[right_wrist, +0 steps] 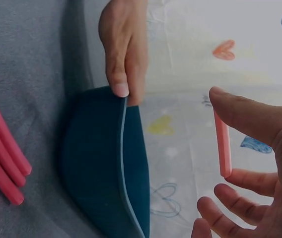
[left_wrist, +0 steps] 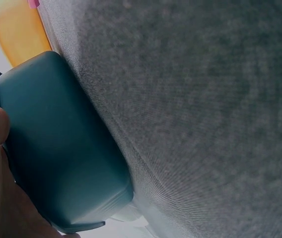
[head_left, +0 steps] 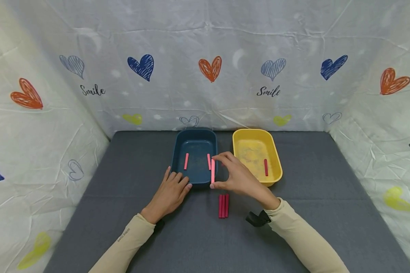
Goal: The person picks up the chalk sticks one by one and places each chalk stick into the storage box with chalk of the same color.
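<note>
Right hand: the right hand (head_left: 239, 178) pinches a pink stick (head_left: 213, 171) between thumb and forefinger, holding it upright over the near right corner of the blue tray (head_left: 177, 151).
Left hand: the left hand (head_left: 172, 191) rests on the near rim of the blue tray, fingers lightly bent; it grasps nothing.
Pink stick: thin, straight and pale pink.
Blue tray: two more pink sticks (head_left: 186, 161) lie inside it.
Yellow tray: the yellow tray (head_left: 275, 159) stands just right of the blue tray and holds one red stick (head_left: 265, 167).
Red sticks: three red sticks (head_left: 223, 205) lie together in front of the blue tray.
Surface: a grey cloth table (head_left: 123, 227).
Room: white sheets (head_left: 205, 45) with hearts and "Smile" stand behind the blue tray and at both sides.
Views: the right wrist view shows the stick (right_wrist: 222, 148) against the thumb (right_wrist: 240, 111); the left wrist view shows mostly the blue tray's outer wall (left_wrist: 56, 148).
</note>
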`<act>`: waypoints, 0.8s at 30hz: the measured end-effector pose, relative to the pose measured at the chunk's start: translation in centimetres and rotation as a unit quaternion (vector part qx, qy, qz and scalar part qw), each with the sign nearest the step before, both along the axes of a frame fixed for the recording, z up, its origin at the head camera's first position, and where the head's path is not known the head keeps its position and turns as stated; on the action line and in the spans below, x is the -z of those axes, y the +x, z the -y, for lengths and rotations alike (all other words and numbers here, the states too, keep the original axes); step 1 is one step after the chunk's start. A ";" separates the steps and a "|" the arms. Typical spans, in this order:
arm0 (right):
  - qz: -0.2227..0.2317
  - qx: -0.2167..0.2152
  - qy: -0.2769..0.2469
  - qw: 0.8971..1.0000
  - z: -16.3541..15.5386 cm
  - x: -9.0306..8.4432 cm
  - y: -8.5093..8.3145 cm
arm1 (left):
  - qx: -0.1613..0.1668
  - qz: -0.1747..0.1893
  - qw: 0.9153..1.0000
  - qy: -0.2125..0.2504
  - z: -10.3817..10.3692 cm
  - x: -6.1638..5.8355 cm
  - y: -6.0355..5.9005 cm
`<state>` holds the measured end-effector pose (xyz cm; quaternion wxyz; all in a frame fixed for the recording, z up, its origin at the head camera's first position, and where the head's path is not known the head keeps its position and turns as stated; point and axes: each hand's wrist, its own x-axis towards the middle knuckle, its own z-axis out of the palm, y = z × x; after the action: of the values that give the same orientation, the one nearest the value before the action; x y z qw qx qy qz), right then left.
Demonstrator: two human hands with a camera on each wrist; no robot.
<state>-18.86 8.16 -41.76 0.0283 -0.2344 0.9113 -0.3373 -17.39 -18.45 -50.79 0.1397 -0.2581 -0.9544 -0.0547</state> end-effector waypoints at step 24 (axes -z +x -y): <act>0.023 -0.007 -0.031 0.999 3.3 -0.5 -3.6 | 0.007 -0.005 1.000 0.005 0.0 0.2 0.0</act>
<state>-22.51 4.86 -41.23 0.0440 -0.2344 0.8976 -0.3707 -17.44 -18.46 -50.96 0.1451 -0.2641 -0.9517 -0.0589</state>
